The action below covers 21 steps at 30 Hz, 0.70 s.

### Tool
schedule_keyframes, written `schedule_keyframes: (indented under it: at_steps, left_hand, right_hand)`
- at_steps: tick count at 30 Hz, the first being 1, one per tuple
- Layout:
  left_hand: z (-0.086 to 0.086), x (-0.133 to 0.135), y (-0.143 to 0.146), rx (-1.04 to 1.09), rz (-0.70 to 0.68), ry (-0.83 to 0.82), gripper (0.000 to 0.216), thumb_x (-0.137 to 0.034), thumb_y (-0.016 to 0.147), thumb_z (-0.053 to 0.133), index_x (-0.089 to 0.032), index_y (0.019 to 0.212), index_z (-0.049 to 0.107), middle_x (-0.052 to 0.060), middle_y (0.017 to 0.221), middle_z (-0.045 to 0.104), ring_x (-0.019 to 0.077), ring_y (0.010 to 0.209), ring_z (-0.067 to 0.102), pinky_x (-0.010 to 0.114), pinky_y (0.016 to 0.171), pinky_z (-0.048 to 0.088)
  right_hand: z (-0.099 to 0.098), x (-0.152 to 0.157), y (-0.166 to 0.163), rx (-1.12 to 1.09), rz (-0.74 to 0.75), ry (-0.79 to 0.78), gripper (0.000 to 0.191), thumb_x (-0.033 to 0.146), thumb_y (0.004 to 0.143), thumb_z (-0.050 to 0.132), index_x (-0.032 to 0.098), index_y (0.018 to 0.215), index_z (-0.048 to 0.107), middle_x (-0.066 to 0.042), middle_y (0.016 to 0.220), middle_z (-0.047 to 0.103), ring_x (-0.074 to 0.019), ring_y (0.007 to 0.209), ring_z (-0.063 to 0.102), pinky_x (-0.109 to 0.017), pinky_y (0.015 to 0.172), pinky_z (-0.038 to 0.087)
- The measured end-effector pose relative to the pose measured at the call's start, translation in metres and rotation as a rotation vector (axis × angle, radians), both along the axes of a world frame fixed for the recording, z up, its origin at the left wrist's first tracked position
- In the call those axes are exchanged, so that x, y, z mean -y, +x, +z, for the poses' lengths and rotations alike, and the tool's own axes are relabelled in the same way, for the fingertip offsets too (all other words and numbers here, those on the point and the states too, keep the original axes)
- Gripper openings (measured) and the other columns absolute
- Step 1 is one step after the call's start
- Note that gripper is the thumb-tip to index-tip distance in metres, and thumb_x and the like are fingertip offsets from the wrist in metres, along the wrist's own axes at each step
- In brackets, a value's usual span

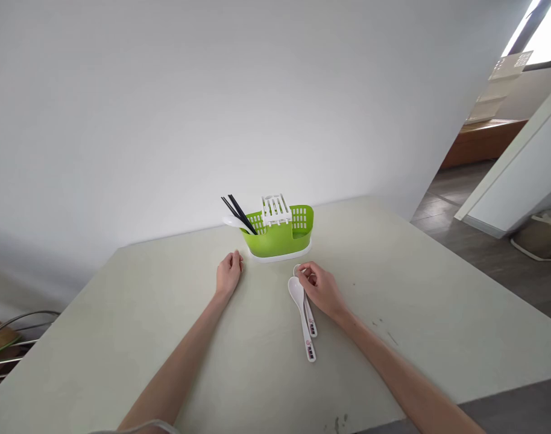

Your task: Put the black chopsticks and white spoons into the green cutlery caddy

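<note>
Two white spoons lie on the table with their printed handles toward me. The bowl of the nearer spoon [296, 291] is in full view. Behind it is the farther spoon [310, 324], its neck and part of its bowl covered by my right hand [319, 288]. The fingers of that hand are pinched at the farther spoon's bowl. My left hand [229, 272] rests on the table, loosely curled closed, with nothing visible in it. Just beyond both hands stands a green cutlery basket [275, 242] on a white base. Black chopsticks [242, 214] and a white spoon [234, 223] lean out of its left side.
A white slatted piece [276, 209] sits across the basket's middle. The pale table [167, 289] meets a white wall [189, 108] behind. At far left are metal rods [13, 361] beside the table; at right, a doorway shows a wooden floor [447, 199].
</note>
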<state>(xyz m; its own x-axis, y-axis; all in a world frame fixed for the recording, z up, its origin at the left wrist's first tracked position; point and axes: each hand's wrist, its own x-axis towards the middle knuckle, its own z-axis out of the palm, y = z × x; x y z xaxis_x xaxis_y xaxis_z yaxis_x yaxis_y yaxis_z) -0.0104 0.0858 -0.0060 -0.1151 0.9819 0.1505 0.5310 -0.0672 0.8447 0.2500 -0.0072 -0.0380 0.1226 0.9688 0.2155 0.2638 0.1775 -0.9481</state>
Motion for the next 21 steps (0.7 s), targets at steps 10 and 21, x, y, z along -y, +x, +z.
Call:
schedule_keyframes:
  at_steps: [10, 21]
  left_hand:
    - [0.003, 0.021, 0.002, 0.044, -0.059, 0.015, 0.046, -0.059, 0.100, 0.047, -0.023, 0.072, 0.054, -0.001, 0.061, 0.054, 0.0160, 0.057, 0.042, 0.030, 0.059, 0.034]
    - [0.007, 0.029, 0.007, 0.007, -0.090, 0.006, 0.044, -0.055, 0.101, 0.046, -0.022, 0.073, 0.056, -0.002, 0.059, 0.054, 0.0150, 0.055, 0.042, 0.029, 0.059, 0.035]
  right_hand:
    - [0.002, 0.003, 0.002, 0.047, -0.082, 0.008, 0.030, 0.052, 0.095, 0.056, 0.023, 0.099, 0.064, -0.005, 0.089, 0.068, -0.0157, 0.058, 0.055, -0.031, 0.058, 0.042]
    - [0.005, 0.008, 0.003, 0.244, 0.056, -0.029, 0.024, 0.049, 0.094, 0.062, 0.026, 0.097, 0.067, 0.003, 0.066, 0.058, -0.0180, 0.062, 0.055, -0.031, 0.064, 0.042]
